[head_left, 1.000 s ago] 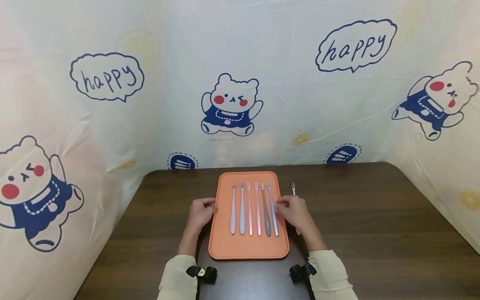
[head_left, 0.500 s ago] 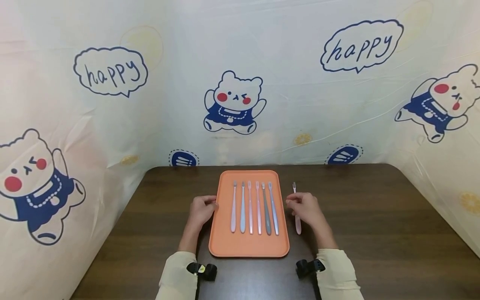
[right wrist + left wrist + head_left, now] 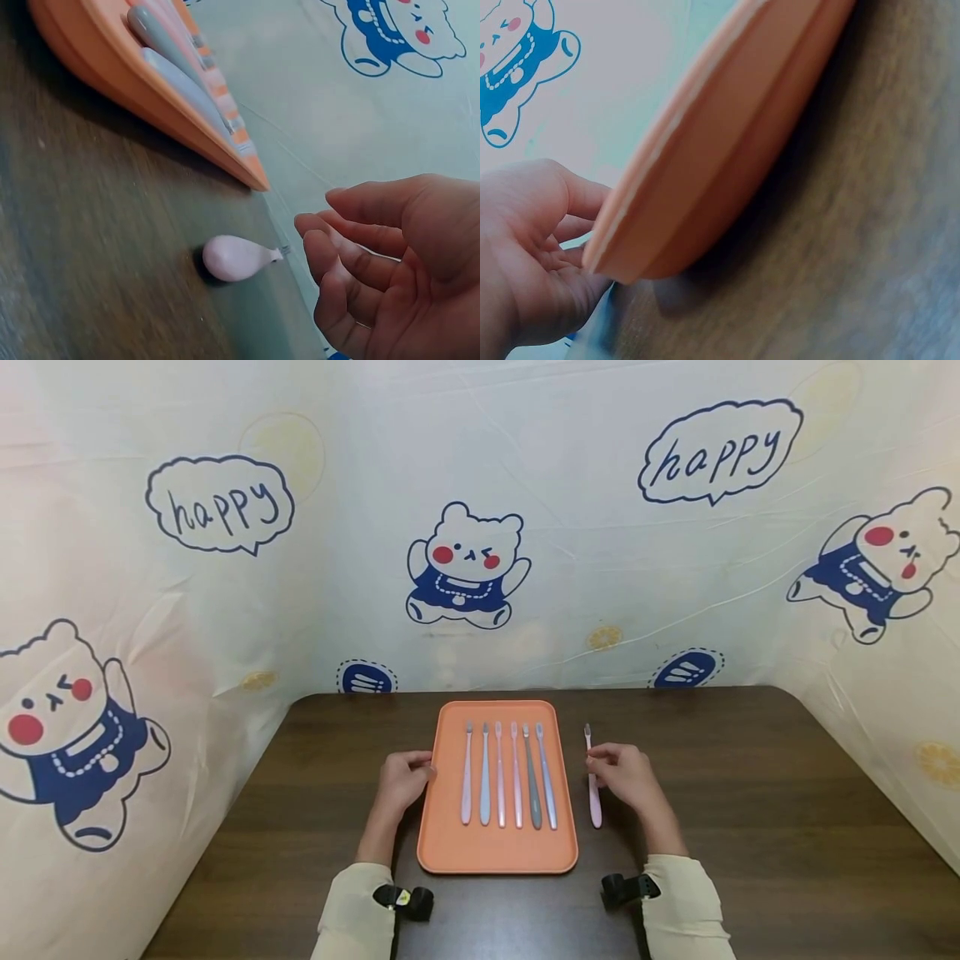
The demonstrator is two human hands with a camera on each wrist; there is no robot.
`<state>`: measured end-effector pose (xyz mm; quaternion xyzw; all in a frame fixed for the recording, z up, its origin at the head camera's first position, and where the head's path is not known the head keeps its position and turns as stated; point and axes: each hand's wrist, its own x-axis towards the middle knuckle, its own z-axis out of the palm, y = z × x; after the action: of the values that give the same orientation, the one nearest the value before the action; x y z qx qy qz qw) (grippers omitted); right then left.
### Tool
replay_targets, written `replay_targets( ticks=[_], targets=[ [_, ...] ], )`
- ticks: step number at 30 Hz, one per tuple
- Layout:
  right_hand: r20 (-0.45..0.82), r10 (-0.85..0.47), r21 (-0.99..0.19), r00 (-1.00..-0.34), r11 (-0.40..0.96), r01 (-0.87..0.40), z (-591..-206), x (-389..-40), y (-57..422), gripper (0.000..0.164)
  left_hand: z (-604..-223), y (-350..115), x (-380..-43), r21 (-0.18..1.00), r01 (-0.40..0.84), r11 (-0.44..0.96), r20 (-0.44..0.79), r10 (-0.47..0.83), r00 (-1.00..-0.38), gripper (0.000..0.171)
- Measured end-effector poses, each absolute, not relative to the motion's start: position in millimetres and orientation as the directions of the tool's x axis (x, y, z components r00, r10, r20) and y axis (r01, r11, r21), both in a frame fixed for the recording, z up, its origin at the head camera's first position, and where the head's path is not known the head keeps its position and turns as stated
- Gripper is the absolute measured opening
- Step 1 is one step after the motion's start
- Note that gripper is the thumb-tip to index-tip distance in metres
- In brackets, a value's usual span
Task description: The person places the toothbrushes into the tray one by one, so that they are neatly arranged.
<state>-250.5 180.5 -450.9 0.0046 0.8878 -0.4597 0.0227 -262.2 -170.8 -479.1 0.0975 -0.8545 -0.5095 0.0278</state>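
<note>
In the head view my left hand (image 3: 402, 779) is at the left edge of an orange tray (image 3: 495, 857). The left wrist view has its thumb and fingers pinching the tray's rim (image 3: 641, 191). Several toothbrushes lie side by side on the tray, heads toward the far end, among them a grey toothbrush (image 3: 534, 793) and a blue toothbrush (image 3: 548, 789). Right of the tray, a pink toothbrush (image 3: 596, 808) lies on the table. My right hand (image 3: 628, 775) hovers beside it, fingers loosely bent with nothing between them; the right wrist view (image 3: 236, 259) leaves a gap between fingertips and toothbrush handle.
A dark brown wooden table (image 3: 750, 793) carries the tray and the lone toothbrush. Behind and at both sides hangs a pale curtain (image 3: 570, 543) printed with bears and "happy" bubbles. Each wrist bears a small black camera (image 3: 416, 905).
My right hand has moved right, from the tray's right edge to beside the lone pink toothbrush, uncovering more of its handle. The left hand stays at the tray's left edge.
</note>
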Motion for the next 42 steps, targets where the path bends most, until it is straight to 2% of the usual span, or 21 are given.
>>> replay_targets(
  ticks=[15, 23, 42],
  targets=[
    [-0.048, 0.013, -0.792, -0.999, 0.609, 0.046, -456, -250, 189, 0.030, -478, -171, -262, 0.870, -0.161, 0.467, -0.076, -0.197, -0.978, 0.035],
    [-0.111, 0.047, -0.761, -0.993, 0.639, 0.115, -457, -250, 189, 0.030, -478, -171, -261, 0.863, -0.175, 0.474, -0.084, -0.207, -0.975, 0.034],
    [-0.133, 0.134, -0.698, -0.982, 0.690, 0.189, -461, -250, 180, 0.037, -478, -171, -263, 0.862, -0.159, 0.481, -0.067, -0.203, -0.977, 0.033]
  ],
)
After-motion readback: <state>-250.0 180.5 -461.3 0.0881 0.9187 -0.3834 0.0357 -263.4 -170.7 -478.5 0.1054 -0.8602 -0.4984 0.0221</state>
